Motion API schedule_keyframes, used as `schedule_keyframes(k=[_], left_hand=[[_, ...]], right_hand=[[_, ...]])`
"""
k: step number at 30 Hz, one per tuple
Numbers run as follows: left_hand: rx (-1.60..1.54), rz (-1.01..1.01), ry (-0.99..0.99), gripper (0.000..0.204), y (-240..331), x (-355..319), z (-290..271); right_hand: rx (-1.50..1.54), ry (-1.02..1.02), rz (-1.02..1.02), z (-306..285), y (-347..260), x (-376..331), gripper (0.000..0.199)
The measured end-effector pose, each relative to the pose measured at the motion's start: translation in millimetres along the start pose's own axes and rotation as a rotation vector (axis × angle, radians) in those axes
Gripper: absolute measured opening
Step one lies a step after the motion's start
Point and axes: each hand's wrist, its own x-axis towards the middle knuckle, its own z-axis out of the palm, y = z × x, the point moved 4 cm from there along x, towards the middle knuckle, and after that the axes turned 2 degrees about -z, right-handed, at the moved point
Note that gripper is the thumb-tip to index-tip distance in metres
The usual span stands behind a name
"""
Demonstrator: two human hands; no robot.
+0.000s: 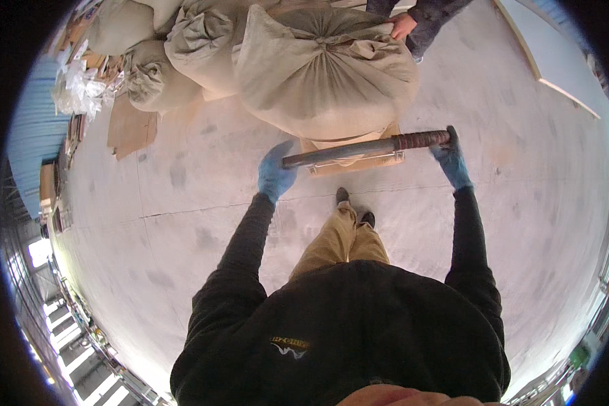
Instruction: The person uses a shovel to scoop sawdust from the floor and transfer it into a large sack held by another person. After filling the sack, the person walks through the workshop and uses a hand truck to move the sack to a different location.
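Note:
A push handle (365, 149), a grey bar with a brown wrapped section at its right, spans between my hands in front of a loaded cart. My left hand (276, 174), in a blue glove, is closed at the bar's left end; its fingers are partly hidden. At the right end, my right hand (453, 162), also gloved in blue, grips beside the wrapping. Beyond the handle a large, full beige sack (325, 84) with a gathered top sits on the cart's wooden deck (362, 164). The cart's wheels are hidden.
Another person's hand (402, 26) touches the big sack's far right side. More full sacks (159, 78) stand at the far left, near flattened cardboard (131, 127) and crumpled clear plastic (81, 84). A pale panel (555, 51) lies at the far right. The concrete floor (176, 210) has a crack.

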Motion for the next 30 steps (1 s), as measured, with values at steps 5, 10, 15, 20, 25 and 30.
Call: schedule_keyframes(k=[5,10,15,20,25,30], left_hand=[[-0.495,-0.244,0.176,0.037,-80.7,12.2,28.8],[-0.419,-0.212,0.320,0.027,-71.3,49.1,61.7],[-0.532,-0.331,0.329,0.023,-53.8,74.2,69.6],[-0.296,-0.169,0.239,0.024,-49.3,75.4,60.7],[-0.369,-0.225,0.258,0.027,-51.2,61.1,68.6],[-0.212,-0.331,0.252,0.034,-36.8,48.5,87.6]], right_hand=[[-0.360,0.321,-0.514,-10.3,5.2,54.9,0.085],[-0.091,0.391,-0.293,8.1,34.0,147.3,0.043],[-0.011,0.424,-0.371,7.0,38.8,179.6,0.032],[0.056,0.356,-0.363,3.2,46.5,193.2,0.029],[-0.003,0.312,-0.293,5.5,57.4,202.0,0.022],[-0.068,0.321,-0.382,3.7,53.7,199.0,0.024]])
